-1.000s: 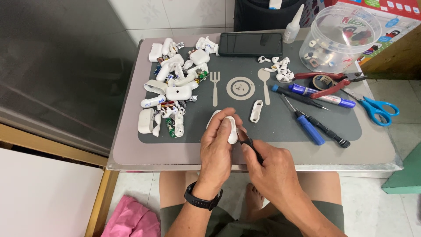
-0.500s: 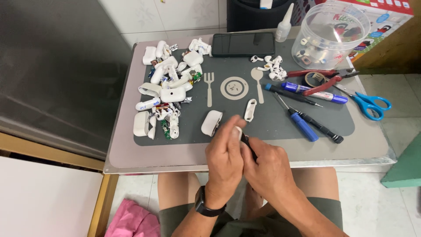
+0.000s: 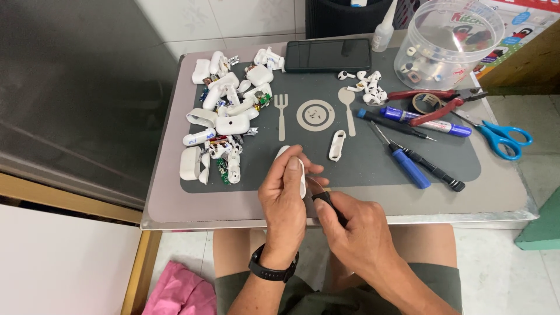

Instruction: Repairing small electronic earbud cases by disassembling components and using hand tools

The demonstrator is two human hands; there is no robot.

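Grey mat (image 3: 373, 169) holds white casings (image 3: 224, 125), screwdrivers (image 3: 408, 166), scissors (image 3: 501, 140) around both hands (image 3: 315, 204).

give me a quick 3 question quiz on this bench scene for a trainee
1. True or false: the left hand grips a white plastic earbud case.
2. Which thing lies furthest toward the table's right edge? A) blue-handled scissors B) black phone C) clear round plastic tub
3. What does the right hand hold?

Key: 1 true. 2 A. 3 a slim black-handled tool, its tip at the case.
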